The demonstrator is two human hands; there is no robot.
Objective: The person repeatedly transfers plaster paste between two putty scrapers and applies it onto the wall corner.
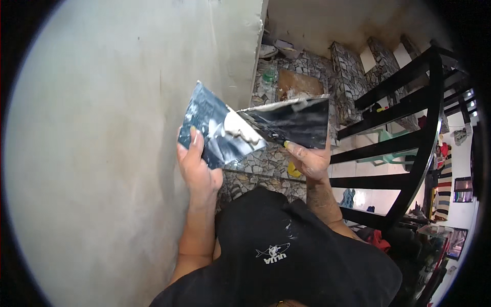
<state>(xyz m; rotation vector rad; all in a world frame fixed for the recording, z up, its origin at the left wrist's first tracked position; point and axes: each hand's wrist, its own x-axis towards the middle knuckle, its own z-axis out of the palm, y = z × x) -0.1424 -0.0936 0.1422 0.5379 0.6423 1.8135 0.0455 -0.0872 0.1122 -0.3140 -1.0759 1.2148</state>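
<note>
My left hand (194, 165) grips a blue-grey flat plate (203, 108) by its lower left edge, thumb on top. A lump of white putty (234, 124) lies on that plate's right part, and white smears cover more of it. In my right hand (310, 159) is a dark, wide flat plate (304, 122), its upper edge coated white. The two plates meet or overlap at their inner corners; whether they touch I cannot tell. Whitish residue marks my fingers.
A grey plastered wall (102, 128) rises close on my left. Black railing bars (388, 181) run along my right side. Beyond my hands, a stone-patterned floor (240, 179) holds a brown board (302, 84) and a green bottle (268, 77). A green chair (383, 148) stands past the railing.
</note>
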